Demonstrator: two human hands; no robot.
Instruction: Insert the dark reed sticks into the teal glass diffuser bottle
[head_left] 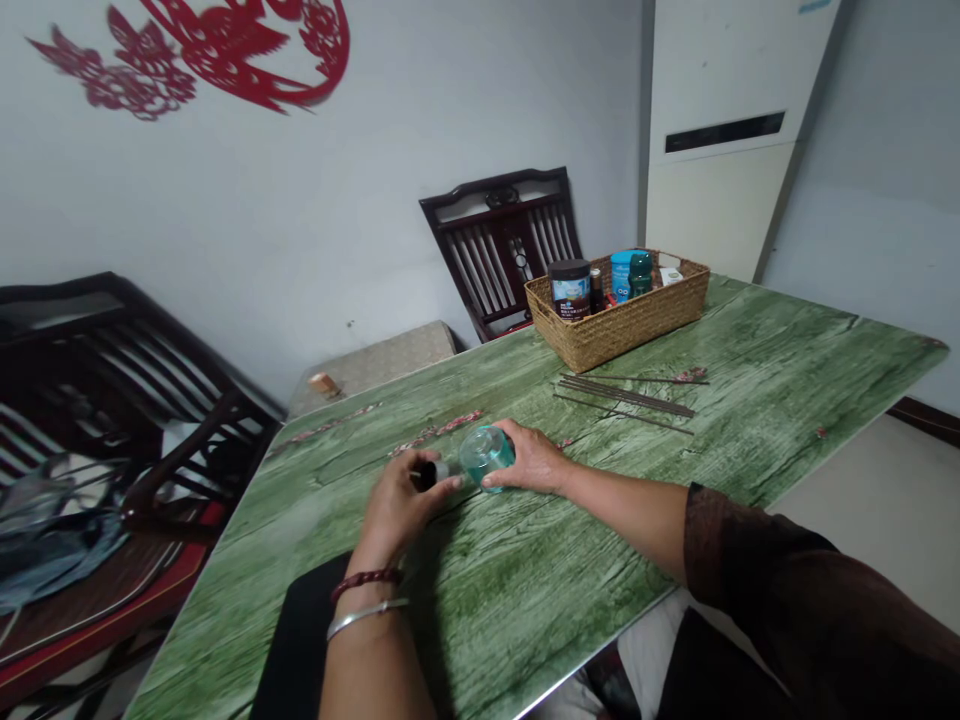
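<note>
Head view: we hold a teal glass bottle (pixel 486 458) sideways over the green wood-grain tabletop (pixel 480 600), our right hand (pixel 529 457) with fingers clamped around its body, our left hand (pixel 397 510) with fingers closed on its dark cap (pixel 426 475). Thin dark rods (pixel 626 398) lie beyond, near a wicker basket (pixel 616 325).

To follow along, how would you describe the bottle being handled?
Find the green table, then its near edge, away from the wicker basket. A glass bottle of blue-green liquid sits between the left hand and right hand, the only bottle held.
</note>
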